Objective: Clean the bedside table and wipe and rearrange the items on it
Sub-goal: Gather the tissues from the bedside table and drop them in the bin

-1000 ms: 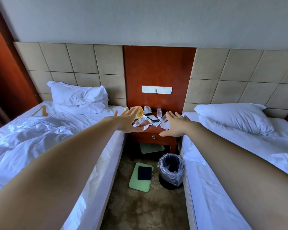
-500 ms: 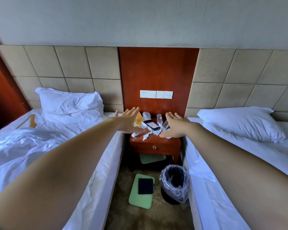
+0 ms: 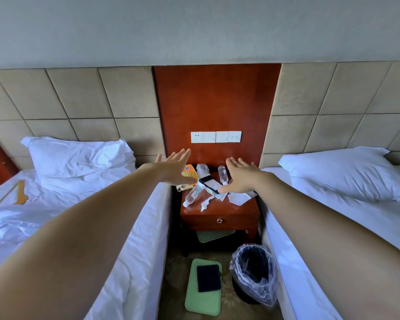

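Note:
A reddish wooden bedside table (image 3: 219, 213) stands between two beds, cluttered on top. On it lie an orange packet (image 3: 189, 173), a fallen clear plastic bottle (image 3: 191, 196), a second small bottle (image 3: 222, 173), a crumpled clear cup (image 3: 202, 168), a white card with a dark band (image 3: 210, 184) and scraps of white tissue (image 3: 206, 202). My left hand (image 3: 174, 168) is stretched out flat in front of the table's left side, fingers straight, holding nothing. My right hand (image 3: 238, 176) is held out flat in front of the right side, also empty.
A bin lined with clear plastic (image 3: 254, 273) stands on the floor at the table's right. A green mat with a dark cloth (image 3: 208, 277) lies on the carpet. White beds flank the aisle; a wooden hanger (image 3: 21, 191) lies on the left bed.
The view has moved closer to the table and tilted down a little. Both hands stay outstretched and flat, and have risen slightly relative to the table top.

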